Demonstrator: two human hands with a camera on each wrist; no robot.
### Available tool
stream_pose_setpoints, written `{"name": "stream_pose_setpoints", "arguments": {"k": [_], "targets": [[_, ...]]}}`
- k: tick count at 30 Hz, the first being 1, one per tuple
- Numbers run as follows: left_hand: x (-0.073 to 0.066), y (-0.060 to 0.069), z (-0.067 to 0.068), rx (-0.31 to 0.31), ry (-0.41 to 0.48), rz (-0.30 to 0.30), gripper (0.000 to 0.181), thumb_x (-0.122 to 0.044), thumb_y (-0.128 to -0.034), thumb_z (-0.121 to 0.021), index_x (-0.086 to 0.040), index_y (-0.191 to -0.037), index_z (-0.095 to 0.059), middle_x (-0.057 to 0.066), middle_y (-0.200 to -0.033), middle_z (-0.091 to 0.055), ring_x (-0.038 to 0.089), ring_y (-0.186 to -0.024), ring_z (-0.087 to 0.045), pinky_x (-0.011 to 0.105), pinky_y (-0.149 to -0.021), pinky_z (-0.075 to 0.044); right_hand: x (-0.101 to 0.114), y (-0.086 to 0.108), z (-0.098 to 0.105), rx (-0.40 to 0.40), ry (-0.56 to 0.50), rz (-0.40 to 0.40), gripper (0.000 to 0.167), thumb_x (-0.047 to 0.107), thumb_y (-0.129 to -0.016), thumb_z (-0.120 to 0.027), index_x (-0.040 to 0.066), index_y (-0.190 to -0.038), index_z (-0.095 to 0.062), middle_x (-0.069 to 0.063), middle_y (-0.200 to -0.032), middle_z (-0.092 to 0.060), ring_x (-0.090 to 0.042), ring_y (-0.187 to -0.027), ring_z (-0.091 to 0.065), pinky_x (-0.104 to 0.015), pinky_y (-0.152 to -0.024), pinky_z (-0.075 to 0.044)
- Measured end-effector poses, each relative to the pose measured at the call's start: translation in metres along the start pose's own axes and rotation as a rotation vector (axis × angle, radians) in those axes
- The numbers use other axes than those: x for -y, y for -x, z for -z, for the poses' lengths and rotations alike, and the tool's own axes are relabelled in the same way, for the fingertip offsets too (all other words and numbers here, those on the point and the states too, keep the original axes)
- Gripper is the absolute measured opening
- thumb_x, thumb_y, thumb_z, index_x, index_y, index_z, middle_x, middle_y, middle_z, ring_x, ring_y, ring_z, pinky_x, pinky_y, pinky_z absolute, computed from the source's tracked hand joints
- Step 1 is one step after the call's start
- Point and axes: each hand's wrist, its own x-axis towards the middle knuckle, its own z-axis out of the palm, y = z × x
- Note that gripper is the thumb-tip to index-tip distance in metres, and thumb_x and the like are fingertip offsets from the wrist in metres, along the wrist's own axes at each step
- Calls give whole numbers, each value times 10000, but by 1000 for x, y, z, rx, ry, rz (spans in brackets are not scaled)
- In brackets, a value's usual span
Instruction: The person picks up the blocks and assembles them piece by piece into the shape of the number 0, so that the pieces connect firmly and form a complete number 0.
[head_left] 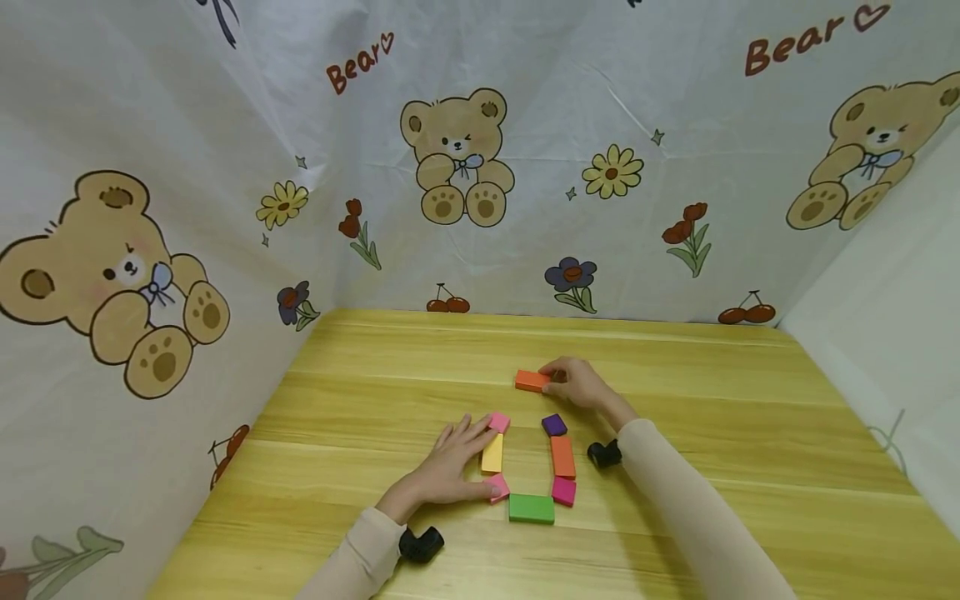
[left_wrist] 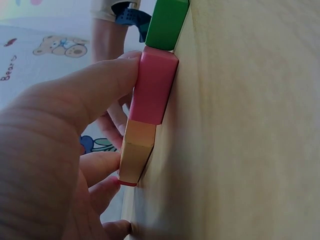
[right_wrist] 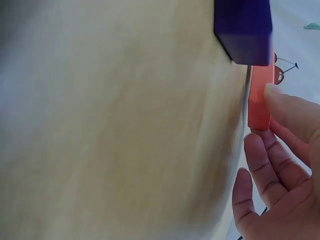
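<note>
My right hand (head_left: 581,383) pinches an orange block (head_left: 532,381) by its right end, beyond the other blocks; the right wrist view shows the thumb on its side. My left hand (head_left: 450,468) lies spread along the left column of blocks. Its thumb touches the near pink block (head_left: 497,487), and its fingers reach the yellow block (head_left: 492,454) and the far pink block (head_left: 498,422). Across from them stand a purple block (head_left: 554,425), a second orange block (head_left: 563,457) and a magenta block (head_left: 564,492). A green block (head_left: 532,508) lies at the near end between the columns.
The blocks lie on a wood-grain table (head_left: 337,433). A bear-print sheet (head_left: 540,192) rises behind it and along the left. Black wrist devices (head_left: 422,545) sit on both wrists, close to the tabletop.
</note>
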Motion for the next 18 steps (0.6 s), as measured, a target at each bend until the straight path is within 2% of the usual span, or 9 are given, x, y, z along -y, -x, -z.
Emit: {"name": "stream_pose_setpoints", "arguments": {"k": [10, 18], "targets": [[0, 0, 0, 4, -2, 8, 890, -533, -859, -673, -148, -1555, -274, 25, -1650, -128, 371, -1514, -10, 601, -1193, 1, 13, 15, -2, 43, -7, 73, 280, 122, -900, -696, 43, -1168, -695, -96, -1077, -684, -192, -911, -595, -346, -782, -507], [0, 0, -1, 0, -7, 3, 892, -538, -854, -679, -136, -1549, -291, 31, -1648, -138, 388, -1510, -21, 619, -1185, -11, 17, 24, -4, 71, -4, 52, 283, 139, -899, -702, 55, -1169, -695, -74, -1060, -680, -177, -905, -593, -354, -809, -513]]}}
